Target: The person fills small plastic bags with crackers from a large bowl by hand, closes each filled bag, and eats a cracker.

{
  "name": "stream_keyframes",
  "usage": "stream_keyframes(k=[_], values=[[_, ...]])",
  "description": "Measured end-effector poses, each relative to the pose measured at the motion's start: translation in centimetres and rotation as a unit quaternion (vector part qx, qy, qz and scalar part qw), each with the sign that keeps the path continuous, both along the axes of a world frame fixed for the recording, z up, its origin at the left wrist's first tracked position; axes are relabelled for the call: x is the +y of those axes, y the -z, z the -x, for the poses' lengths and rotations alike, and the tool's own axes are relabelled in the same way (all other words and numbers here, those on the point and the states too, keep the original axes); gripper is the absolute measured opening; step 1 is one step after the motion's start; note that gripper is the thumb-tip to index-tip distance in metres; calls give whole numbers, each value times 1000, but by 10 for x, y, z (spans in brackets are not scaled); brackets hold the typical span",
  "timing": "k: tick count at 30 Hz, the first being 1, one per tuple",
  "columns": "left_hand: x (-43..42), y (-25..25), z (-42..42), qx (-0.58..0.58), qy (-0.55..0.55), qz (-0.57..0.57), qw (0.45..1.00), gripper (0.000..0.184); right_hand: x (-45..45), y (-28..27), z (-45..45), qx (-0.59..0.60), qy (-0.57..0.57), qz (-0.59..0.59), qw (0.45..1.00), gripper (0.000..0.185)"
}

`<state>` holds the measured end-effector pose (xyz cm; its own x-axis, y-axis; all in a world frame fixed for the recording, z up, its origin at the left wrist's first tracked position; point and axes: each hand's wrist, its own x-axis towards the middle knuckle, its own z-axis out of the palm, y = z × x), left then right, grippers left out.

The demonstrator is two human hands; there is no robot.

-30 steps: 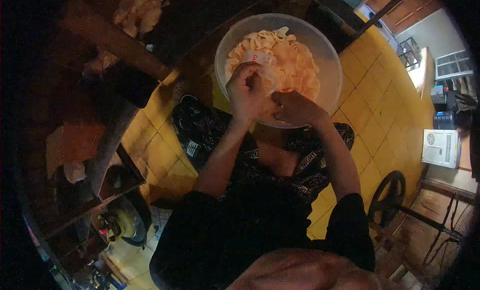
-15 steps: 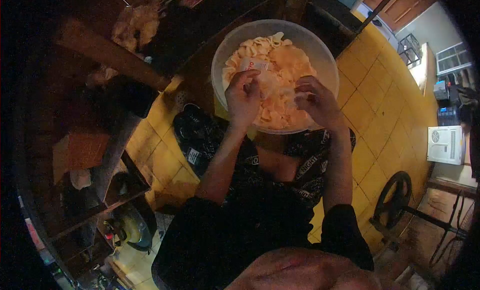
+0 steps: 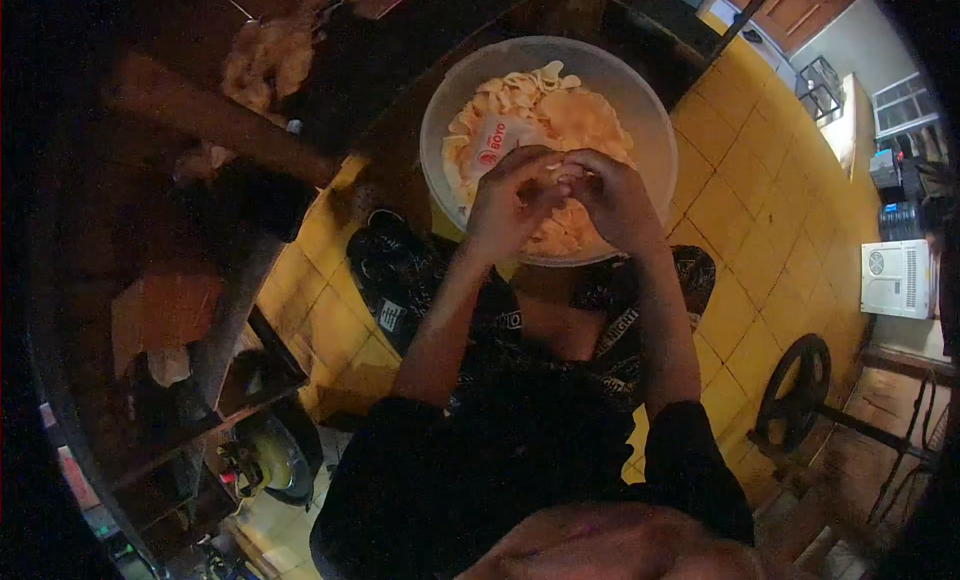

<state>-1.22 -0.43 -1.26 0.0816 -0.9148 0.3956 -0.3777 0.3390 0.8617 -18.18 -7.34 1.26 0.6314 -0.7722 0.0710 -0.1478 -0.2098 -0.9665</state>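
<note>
A wide, pale plastic tub (image 3: 650, 110) holds a heap of thin, orange-tinted chips (image 3: 590, 120). Above the heap, my left hand (image 3: 508, 202) is closed on a small white packet (image 3: 495, 140) with red lettering, which sticks out beyond the fingers. My right hand (image 3: 620, 202) meets it from the other side, its fingers bent into a pinch. Pale bits show between the fingertips of both hands and look like chips. The fingers partly hide the near end of the packet.
The tub stands in front of my knees over a yellow tiled floor (image 3: 740, 180). Dark wooden furniture with a cardboard box (image 3: 170, 315) is on the left. To the right are a black wheel (image 3: 795, 392) and a white appliance (image 3: 893, 280).
My right hand has moved left and up from the chips to meet my left hand. The packet has turned, showing more of its red print, and my left hand has shifted slightly right.
</note>
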Motion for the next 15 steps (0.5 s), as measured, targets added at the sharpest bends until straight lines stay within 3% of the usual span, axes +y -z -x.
stream_keyframes(k=[2, 3, 5, 9, 11, 15], values=[[1, 3, 0, 99, 27, -49, 993, 31, 3, -5, 2, 58, 7, 113, 992, 21], [2, 0, 1, 101, 28, -51, 993, 31, 4, -3, 2, 60, 8, 111, 992, 21], [2, -6, -1, 61, -30, -41, 997, 30, 5, -1, 1, 27, 17, 128, 991, 24], [3, -4, 1, 48, -40, -55, 997, 29, 6, 2, 0, 65, 59, 166, 982, 31], [0, 5, -2, 9, -52, -26, 998, 26, 1, 17, -5, 23, 68, 250, 966, 32], [2, -5, 1, 40, -35, -35, 998, 25, 10, 10, -11, 14, 53, 195, 979, 30]])
